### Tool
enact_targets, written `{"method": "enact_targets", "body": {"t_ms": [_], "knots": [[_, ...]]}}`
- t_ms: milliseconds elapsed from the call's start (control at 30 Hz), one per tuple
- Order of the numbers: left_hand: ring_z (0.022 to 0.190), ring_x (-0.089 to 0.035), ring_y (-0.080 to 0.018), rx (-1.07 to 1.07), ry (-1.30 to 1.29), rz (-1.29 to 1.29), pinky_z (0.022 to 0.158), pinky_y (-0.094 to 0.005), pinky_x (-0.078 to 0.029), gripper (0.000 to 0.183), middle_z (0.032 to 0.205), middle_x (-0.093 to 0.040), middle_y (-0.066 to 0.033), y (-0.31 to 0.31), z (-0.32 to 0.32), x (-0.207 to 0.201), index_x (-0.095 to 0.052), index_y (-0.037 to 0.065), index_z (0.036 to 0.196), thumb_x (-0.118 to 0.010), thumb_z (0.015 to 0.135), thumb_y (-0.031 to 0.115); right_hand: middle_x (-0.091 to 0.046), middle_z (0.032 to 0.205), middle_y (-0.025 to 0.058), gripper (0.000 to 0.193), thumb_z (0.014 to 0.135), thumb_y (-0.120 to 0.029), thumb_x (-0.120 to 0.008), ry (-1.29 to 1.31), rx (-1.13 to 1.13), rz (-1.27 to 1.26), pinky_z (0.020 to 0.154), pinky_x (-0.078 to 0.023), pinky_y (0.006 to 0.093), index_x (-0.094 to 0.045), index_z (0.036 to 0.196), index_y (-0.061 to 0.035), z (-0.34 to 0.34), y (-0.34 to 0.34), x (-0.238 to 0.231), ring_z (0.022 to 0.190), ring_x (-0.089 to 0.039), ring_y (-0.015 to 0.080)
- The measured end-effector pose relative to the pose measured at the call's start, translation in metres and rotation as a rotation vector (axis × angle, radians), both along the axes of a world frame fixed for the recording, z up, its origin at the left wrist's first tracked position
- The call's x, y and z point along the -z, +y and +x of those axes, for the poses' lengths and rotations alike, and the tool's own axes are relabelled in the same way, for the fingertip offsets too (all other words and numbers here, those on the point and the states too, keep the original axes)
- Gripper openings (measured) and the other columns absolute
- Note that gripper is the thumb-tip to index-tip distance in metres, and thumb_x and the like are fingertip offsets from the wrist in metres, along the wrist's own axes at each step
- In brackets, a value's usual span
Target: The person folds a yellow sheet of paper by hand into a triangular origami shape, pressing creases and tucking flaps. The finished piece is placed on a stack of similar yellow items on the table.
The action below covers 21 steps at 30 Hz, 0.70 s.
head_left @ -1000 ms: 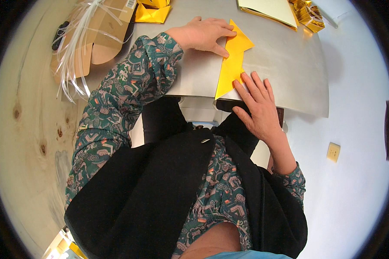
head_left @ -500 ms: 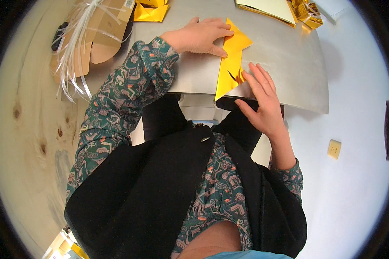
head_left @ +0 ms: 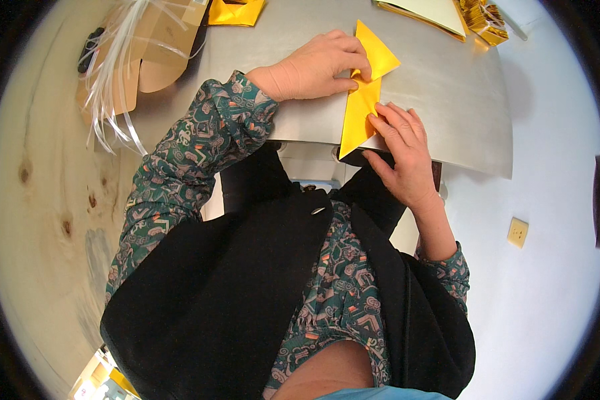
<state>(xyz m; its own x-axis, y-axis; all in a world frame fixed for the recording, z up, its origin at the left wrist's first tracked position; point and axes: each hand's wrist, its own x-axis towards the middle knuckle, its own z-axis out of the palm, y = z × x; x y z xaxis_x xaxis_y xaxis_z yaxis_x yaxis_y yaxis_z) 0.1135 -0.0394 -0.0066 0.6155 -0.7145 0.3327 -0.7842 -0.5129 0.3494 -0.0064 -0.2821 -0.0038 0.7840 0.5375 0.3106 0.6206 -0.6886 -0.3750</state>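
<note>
A folded piece of shiny gold paper (head_left: 361, 119) lies on the grey metal table, its lower tip reaching past the near edge. It has a pointed triangle at the far end and a long tapered part toward me. My left hand (head_left: 319, 67) comes in from the left and pinches the paper at its middle fold between thumb and fingers. Beside the lower part, my right hand (head_left: 407, 155) has its fingers stretched out. Its fingertips touch the paper's right edge, while the thumb stays apart from it.
The metal table (head_left: 447, 107) has a curved near edge. At the far left stands a brown cardboard box (head_left: 163, 63) with white plastic strips (head_left: 117, 73) draped over it. Another gold folded paper (head_left: 237, 13) lies beyond. At the far right are a paper stack (head_left: 433, 17) and a gold bundle (head_left: 485, 25).
My left hand has shifted down and right, from lying on the paper's left edge to pinching its middle. The slit in the lower part no longer shows. My right fingers now rest lower on the edge.
</note>
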Motion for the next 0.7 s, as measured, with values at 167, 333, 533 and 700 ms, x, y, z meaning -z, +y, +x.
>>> {"method": "enact_targets", "body": {"t_ms": [167, 333, 533, 700], "knots": [[0.111, -0.059, -0.0258, -0.037, 0.026, -0.014, 0.096, -0.0347, -0.051, 0.021, 0.113, -0.065, -0.0066, -0.002, -0.018, 0.002, -0.071, 0.010, 0.107, -0.074, 0.087, 0.018, -0.057, 0.137, 0.0088, 0.058, 0.073, -0.018, -0.083, -0.035, 0.016, 0.030, 0.115, -0.033, 0.0522, -0.062, 0.127, -0.0076, 0.002, 0.002, 0.003, 0.129, -0.051, 0.0310], [0.112, -0.059, -0.0274, -0.060, -0.020, -0.015, 0.096, -0.0360, -0.052, 0.026, 0.115, -0.065, -0.0075, 0.001, -0.035, 0.004, -0.070, 0.008, 0.109, -0.074, 0.086, 0.019, -0.059, 0.133, 0.0075, 0.055, 0.073, -0.020, -0.083, -0.051, 0.048, 0.043, 0.116, -0.032, 0.0530, -0.064, 0.124, -0.0093, 0.000, 0.008, 0.004, 0.128, -0.052, 0.0298], [0.113, -0.059, -0.0279, -0.032, -0.020, -0.035, 0.097, -0.0367, -0.052, 0.028, 0.116, -0.065, -0.0080, 0.003, -0.047, 0.005, -0.070, 0.007, 0.111, -0.075, 0.085, 0.019, -0.063, 0.125, 0.0055, 0.046, 0.072, -0.009, -0.080, -0.081, 0.013, 0.056, 0.115, -0.034, 0.0507, -0.067, 0.116, -0.0104, -0.002, 0.013, 0.005, 0.123, -0.055, 0.0283], [0.113, -0.059, -0.0280, -0.012, -0.024, -0.062, 0.097, -0.0367, -0.052, 0.028, 0.117, -0.064, -0.0078, 0.004, -0.053, 0.006, -0.070, 0.007, 0.112, -0.074, 0.086, 0.017, -0.066, 0.113, 0.0031, 0.031, 0.074, -0.015, -0.080, -0.111, -0.047, 0.154, 0.106, -0.040, 0.0454, -0.071, 0.104, -0.0123, -0.006, 0.019, 0.009, 0.111, -0.057, 0.0252]]}}
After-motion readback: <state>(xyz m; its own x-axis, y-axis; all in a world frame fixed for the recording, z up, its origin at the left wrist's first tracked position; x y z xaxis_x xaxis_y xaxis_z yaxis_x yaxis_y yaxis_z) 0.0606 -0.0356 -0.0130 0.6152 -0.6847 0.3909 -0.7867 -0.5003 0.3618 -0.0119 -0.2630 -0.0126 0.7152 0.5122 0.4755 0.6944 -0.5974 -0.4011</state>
